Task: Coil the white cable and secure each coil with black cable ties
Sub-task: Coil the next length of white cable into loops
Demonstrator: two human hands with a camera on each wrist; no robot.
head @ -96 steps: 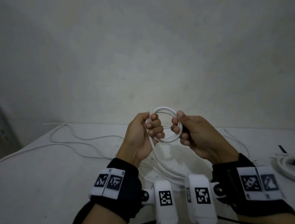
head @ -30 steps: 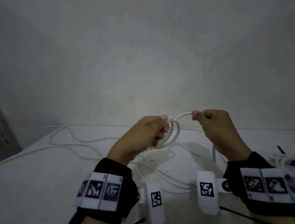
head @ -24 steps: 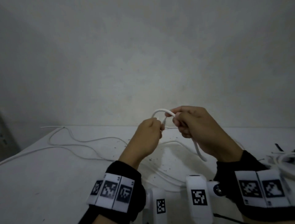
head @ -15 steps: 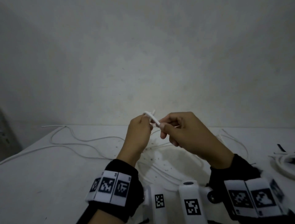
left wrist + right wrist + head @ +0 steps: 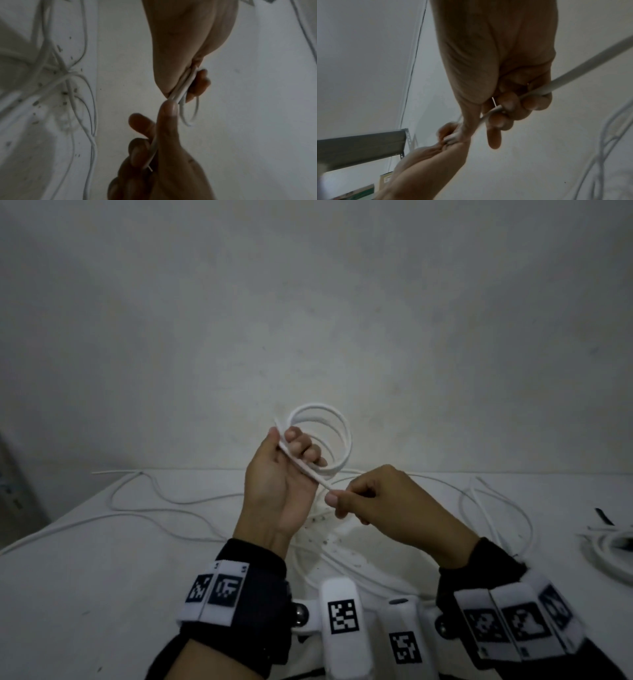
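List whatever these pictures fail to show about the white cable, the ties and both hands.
- Number of turns in the coil: the left hand covers one side in the head view; the left wrist view is blurred.
- Cable end: buried in the right hand.
- Black strip at the table's right: too small to confirm as a tie.
- Second coil: cut off by the head view's right edge.

Both hands are bare. Each wrist wears a black fabric cuff [image 5: 253,590] banded with white blocks [image 5: 215,594] printed with black square-code markers. A white rounded camera housing [image 5: 344,621] bearing a similar marker sticks out from each cuff on a shiny metal ball joint [image 5: 300,614]
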